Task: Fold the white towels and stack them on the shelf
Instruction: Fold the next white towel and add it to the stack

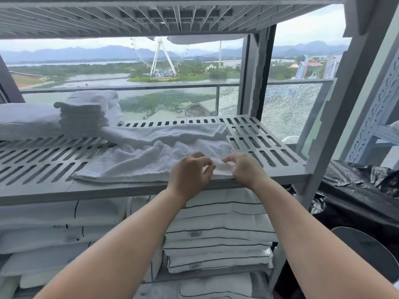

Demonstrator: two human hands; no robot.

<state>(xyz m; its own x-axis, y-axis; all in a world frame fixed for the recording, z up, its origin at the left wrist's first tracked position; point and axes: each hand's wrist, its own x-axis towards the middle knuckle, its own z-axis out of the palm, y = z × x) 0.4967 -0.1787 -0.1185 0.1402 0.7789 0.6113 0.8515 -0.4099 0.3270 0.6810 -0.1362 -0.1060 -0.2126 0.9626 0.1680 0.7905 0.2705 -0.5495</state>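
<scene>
A white towel (151,160) lies loosely spread on the grey slotted shelf (43,165), reaching from the middle to the front edge. My left hand (190,175) and my right hand (244,169) sit close together at the shelf's front edge, both pinching the towel's near corner. At the back left of the same shelf stands a stack of folded white towels (86,113). A larger white folded piece (28,119) lies to the left of that stack.
The shelf below holds piles of white linen with dark piping (218,234). A grey upright post (323,147) frames the shelf on the right, with black plastic bags (356,190) beyond it. Another slotted shelf (151,18) hangs overhead. Behind is a window.
</scene>
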